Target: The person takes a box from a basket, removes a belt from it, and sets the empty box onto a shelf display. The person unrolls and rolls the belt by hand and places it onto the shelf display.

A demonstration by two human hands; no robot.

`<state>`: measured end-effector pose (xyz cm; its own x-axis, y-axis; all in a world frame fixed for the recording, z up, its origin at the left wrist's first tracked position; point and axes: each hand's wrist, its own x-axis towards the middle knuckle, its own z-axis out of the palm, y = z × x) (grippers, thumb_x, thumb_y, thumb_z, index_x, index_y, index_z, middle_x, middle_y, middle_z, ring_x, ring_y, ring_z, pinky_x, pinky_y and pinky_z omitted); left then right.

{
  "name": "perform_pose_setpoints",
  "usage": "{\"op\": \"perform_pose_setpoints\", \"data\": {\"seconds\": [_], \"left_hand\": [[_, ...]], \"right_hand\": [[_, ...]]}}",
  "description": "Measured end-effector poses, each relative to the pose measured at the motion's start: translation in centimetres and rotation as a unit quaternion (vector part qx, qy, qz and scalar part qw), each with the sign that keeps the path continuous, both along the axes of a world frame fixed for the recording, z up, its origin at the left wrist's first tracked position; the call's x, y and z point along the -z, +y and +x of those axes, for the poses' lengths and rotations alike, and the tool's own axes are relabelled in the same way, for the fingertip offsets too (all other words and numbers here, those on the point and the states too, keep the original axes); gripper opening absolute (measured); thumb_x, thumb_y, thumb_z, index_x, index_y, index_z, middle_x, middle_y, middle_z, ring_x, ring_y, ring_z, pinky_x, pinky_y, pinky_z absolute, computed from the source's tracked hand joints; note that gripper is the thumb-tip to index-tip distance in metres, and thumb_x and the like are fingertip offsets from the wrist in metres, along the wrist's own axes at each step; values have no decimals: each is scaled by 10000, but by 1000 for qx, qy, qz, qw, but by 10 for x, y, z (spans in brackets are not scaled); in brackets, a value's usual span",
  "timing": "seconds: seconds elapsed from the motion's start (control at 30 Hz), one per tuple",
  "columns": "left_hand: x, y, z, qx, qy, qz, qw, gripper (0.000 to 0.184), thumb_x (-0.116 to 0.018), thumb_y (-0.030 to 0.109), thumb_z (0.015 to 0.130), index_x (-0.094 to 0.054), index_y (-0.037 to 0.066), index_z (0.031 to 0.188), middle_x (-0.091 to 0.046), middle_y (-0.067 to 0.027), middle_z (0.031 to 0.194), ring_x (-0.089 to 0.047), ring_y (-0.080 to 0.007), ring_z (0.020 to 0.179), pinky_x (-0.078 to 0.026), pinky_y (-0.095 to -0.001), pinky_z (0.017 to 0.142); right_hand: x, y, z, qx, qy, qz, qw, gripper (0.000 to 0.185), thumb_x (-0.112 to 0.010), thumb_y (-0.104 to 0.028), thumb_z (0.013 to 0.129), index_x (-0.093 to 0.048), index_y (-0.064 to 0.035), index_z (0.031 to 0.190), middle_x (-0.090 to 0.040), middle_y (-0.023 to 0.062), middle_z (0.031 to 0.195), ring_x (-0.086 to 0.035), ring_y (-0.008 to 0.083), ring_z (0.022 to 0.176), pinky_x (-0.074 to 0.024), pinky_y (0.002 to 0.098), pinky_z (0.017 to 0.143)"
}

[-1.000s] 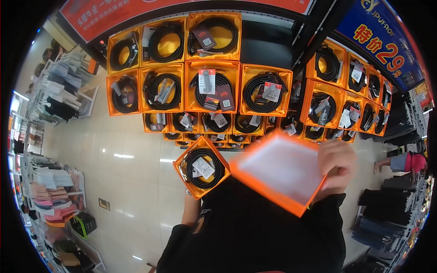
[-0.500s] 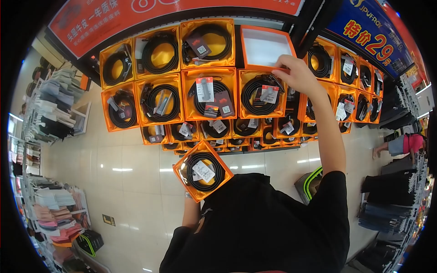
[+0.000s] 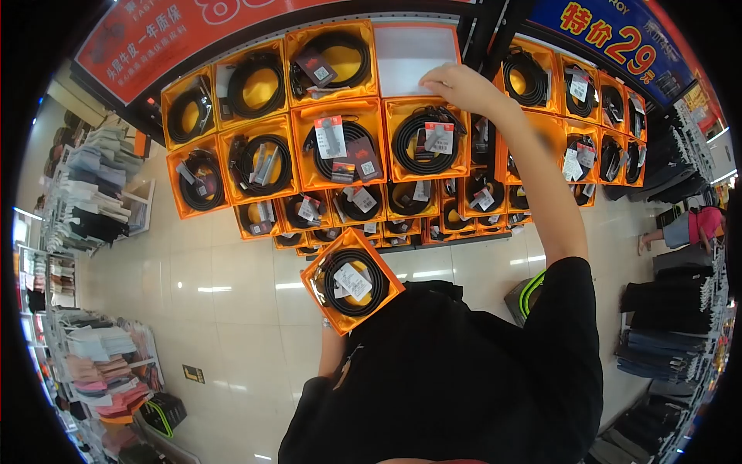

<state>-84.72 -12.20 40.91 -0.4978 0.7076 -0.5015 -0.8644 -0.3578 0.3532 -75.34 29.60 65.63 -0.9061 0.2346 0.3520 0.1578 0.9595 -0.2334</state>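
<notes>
At the top right of the belt display, an orange-rimmed box part with a white inside (image 3: 417, 58) lies in the top row. My right hand (image 3: 456, 85) reaches over its lower right edge, fingers bent and close together; whether they grip it is hard to see. Low in front of the display, an orange box with a coiled black belt and white tags (image 3: 353, 282) is held up, tilted. My left hand is hidden beneath that box; only the wrist and forearm show. Below the white-lined part sits a boxed belt (image 3: 424, 144).
More boxed belts (image 3: 261, 165) fill the tiered display, with another group (image 3: 582, 93) on the right. Clothes racks (image 3: 668, 309) line both sides. A black and green basket (image 3: 528, 298) stands on the tiled floor. A person in pink (image 3: 705, 226) is at the far right.
The white-lined box part went from low in front of me up to the top row, carried by my right hand. The view has since shifted slightly. The belt box stays held low.
</notes>
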Motion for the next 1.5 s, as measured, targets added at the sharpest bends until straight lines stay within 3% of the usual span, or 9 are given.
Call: {"op": "perform_pose_setpoints", "data": {"seconds": [0.07, 0.23, 0.5, 0.73, 0.8, 0.9, 1.27, 1.4, 1.5], "left_hand": [[-1, 8, 5, 2, 5, 10, 1000, 783, -285, 635, 900, -434, -8, 1321, -537, -192, 1267, -525, -289, 1150, -415, -392, 996], [-14, 23, 15, 0, 40, 55, 998, 785, -283, 631, 903, -429, -14, 1326, -540, -193, 1265, -526, -287, 1149, -416, -387, 997], [-68, 41, 47, 84, 87, 199, 973, 793, -261, 628, 905, -418, -25, 1327, -526, -176, 1281, -536, -260, 1129, -426, -353, 972], [-78, 44, 72, 141, 42, 244, 959, 772, -267, 629, 891, -426, 9, 1321, -545, -158, 1241, -536, -244, 1122, -423, -357, 973], [-82, 45, 75, 140, 79, 151, 975, 773, -262, 633, 882, -416, 16, 1321, -543, -153, 1236, -537, -242, 1115, -421, -353, 974], [-80, 47, 71, 157, 64, 234, 957, 774, -257, 630, 876, -400, 12, 1320, -534, -161, 1242, -530, -249, 1124, -413, -359, 983], [-90, 62, 39, 288, 228, 175, 914, 808, -287, 593, 867, -407, -70, 1313, -514, -239, 1274, -511, -307, 1185, -385, -392, 1022], [-88, 71, 30, 319, 334, 152, 874, 959, -420, 740, 772, -427, -63, 1297, -549, -175, 1233, -553, -250, 1118, -444, -366, 967], [-82, 69, 14, 343, 369, 134, 854, 862, -529, 659, 777, -479, -46, 1269, -561, -148, 1235, -555, -220, 1119, -430, -344, 966]], "right_hand": [[-5, -24, 11, -15, 68, 48, 996, 265, -510, -215, 931, -656, 1, 979, -653, 167, 954, -601, 299, 927, -473, 355, 828], [-9, -136, 61, -85, 84, -172, 978, 309, -535, -305, 901, -648, -18, 925, -645, 131, 884, -599, 312, 823, -478, 377, 742], [53, -224, 102, -86, -2, -109, 990, 195, -673, -189, 786, -634, -29, 891, -568, 74, 804, -582, 247, 765, -475, 345, 648], [70, -240, 109, -1, -24, -6, 1000, 209, -661, -122, 688, -595, -35, 866, -529, 57, 826, -569, 200, 818, -501, 308, 623], [82, -239, 106, 4, -38, 37, 999, 212, -674, -143, 681, -591, -40, 847, -532, 57, 830, -575, 194, 812, -500, 302, 603], [77, -238, 107, -7, -65, 23, 998, 239, -689, -160, 671, -593, -41, 855, -535, 54, 828, -582, 197, 790, -499, 304, 604], [75, -228, 123, -8, 73, -18, 997, 339, -735, -196, 645, -606, -50, 922, -594, 51, 861, -592, 205, 778, -494, 308, 597], [66, -224, 130, 4, 125, -24, 992, 358, -744, -162, 633, -612, -48, 945, -623, 67, 866, -602, 224, 765, -504, 321, 625], [59, -217, 136, 19, 183, -30, 983, 364, -745, -135, 627, -614, -39, 953, -641, 90, 886, -616, 244, 769, -507, 330, 644]]}}
